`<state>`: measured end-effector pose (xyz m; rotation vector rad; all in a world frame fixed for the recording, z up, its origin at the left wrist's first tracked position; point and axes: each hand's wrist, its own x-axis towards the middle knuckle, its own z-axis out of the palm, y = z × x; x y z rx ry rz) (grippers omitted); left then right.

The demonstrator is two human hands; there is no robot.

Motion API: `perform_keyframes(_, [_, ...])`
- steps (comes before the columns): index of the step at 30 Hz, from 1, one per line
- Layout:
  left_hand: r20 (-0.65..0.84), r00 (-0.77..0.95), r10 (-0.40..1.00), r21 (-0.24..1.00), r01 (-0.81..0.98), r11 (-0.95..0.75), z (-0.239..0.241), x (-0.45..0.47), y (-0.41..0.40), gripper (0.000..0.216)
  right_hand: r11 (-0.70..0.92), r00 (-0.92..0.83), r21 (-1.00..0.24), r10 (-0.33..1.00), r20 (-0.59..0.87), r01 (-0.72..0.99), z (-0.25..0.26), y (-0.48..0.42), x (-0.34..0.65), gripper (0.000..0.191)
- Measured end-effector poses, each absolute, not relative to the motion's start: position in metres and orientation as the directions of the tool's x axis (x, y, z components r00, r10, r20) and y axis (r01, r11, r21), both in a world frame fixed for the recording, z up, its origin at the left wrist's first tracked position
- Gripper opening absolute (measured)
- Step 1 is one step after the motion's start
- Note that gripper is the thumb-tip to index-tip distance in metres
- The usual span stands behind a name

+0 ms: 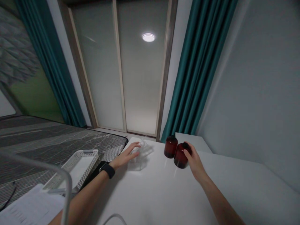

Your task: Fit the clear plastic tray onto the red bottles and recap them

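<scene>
Two dark red jars with black lids stand on a white table (164,193). My right hand (194,162) grips the nearer red jar (180,156) from its right side; the jar leans a little. Just behind it, to the left, the second red jar (170,146) stands upright. My left hand (125,157), with a black watch on the wrist, lies on a clear plastic container (140,156) near the table's far left edge, fingers spread over its top.
A white perforated basket (78,165) sits on a grey patterned bed (47,140) to the left. Papers (28,209) and a metal rail (67,187) are at bottom left. Teal curtains (194,78) and a frosted sliding door (131,78) stand behind the table. A grey wall is on the right.
</scene>
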<state>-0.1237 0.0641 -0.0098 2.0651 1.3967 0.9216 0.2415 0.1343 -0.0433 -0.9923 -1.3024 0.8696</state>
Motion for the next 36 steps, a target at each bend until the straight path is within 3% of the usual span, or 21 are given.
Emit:
perform_keyframes(16, [0.301, 0.585, 0.753, 0.745, 0.348, -0.568, -0.009, -0.039, 0.031, 0.061, 0.391, 0.061, -0.914, 0.915, 0.399, 0.106, -0.048, 0.145, 0.246, 0.038])
perform_keyframes(20, [0.368, 0.511, 0.777, 0.776, 0.291, -0.559, -0.006, -0.031, 0.042, 0.061, 0.387, 0.050, -0.913, 0.917, 0.395, 0.127, -0.047, 0.149, 0.248, 0.034])
perform_keyframes(23, [0.375, 0.300, 0.877, 0.774, 0.420, -0.475, 0.005, -0.028, 0.068, 0.036, 0.374, 0.021, -0.916, 0.925, 0.381, 0.144, -0.045, 0.150, 0.249, 0.030])
perform_keyframes(26, [0.393, 0.264, 0.881, 0.645, 0.604, -0.468, 0.023, -0.017, 0.102, 0.027, 0.372, -0.009, -0.915, 0.927, 0.375, 0.157, -0.042, 0.150, 0.249, 0.028])
perform_keyframes(29, [0.416, 0.393, 0.820, 0.369, 0.751, -0.547, 0.042, 0.002, 0.135, 0.031, 0.392, -0.021, -0.904, 0.919, 0.394, 0.171, -0.037, 0.148, 0.249, 0.029])
perform_keyframes(36, [0.310, 0.538, 0.784, 0.180, 0.776, -0.605, 0.063, 0.039, 0.183, 0.025, 0.431, -0.072, -0.882, 0.902, 0.425, 0.190, -0.031, 0.144, 0.249, 0.035])
